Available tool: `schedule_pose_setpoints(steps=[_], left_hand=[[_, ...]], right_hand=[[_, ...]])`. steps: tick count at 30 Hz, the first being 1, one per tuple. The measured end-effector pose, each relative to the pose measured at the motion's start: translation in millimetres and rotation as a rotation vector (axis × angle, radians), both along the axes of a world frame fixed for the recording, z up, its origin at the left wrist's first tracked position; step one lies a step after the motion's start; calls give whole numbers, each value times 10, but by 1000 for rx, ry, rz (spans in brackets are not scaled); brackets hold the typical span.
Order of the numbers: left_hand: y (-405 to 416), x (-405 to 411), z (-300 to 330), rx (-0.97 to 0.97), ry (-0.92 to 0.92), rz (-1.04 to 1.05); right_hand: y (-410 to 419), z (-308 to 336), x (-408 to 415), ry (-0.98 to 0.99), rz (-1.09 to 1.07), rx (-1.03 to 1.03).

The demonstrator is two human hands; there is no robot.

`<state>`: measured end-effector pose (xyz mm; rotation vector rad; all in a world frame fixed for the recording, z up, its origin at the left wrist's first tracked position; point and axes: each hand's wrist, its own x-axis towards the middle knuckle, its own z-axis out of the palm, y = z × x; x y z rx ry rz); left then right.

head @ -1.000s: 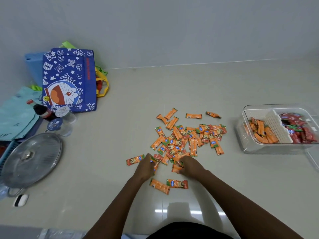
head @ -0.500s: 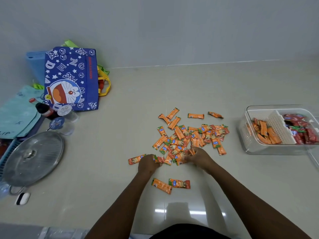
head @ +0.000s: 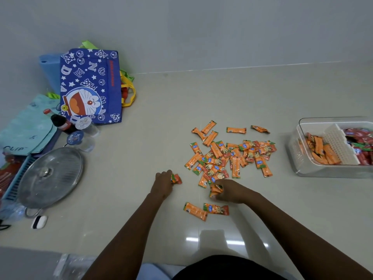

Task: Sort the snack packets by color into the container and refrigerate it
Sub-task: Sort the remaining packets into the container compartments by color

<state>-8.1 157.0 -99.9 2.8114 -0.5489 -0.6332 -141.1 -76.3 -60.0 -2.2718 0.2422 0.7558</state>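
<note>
- Left hand [head: 162, 183], low centre of the frame, is curled tight round a small bunch of orange packets [head: 176, 178].
- Right hand [head: 232, 191], just beside it, grips a few more packets at the near edge of the orange pile [head: 228, 156] on the floor.
- Clear container [head: 302, 166] sits at the right edge, orange packets in its left section, red ones in its right.
- Blue cartoon bag [head: 90, 85] leans at the upper left.

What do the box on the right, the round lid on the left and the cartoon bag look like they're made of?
Container: clear, glossy plastic, apparently; the floor shows through its walls. White divider: seemingly perforated plastic.
Round lid: probably glass, grey and see-through, with a shiny metal-looking rim and knob.
Cartoon bag: matte printed fabric, possibly non-woven.
</note>
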Motion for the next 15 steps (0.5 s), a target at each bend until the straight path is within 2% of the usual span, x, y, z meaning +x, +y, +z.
schedule_pose_setpoints(steps=[4,7,11,13,15], left_hand=[[-25,-98,77,-137,163,39],[-69,-268,164,-196,278,-76],[-115,-511,110,-98,277,-392],[-121,-634,58,-75,247,-456],[-131,-712,8,-120,208,-470]], right_hand=[[284,-147,-122,53,135,-273],[355,-252,-191,43,143,-346],[199,-180,-180,55,-4,-219],[62,-85,-135,28,-133,-83],[-74,-2,-51,-31,-228,-31]])
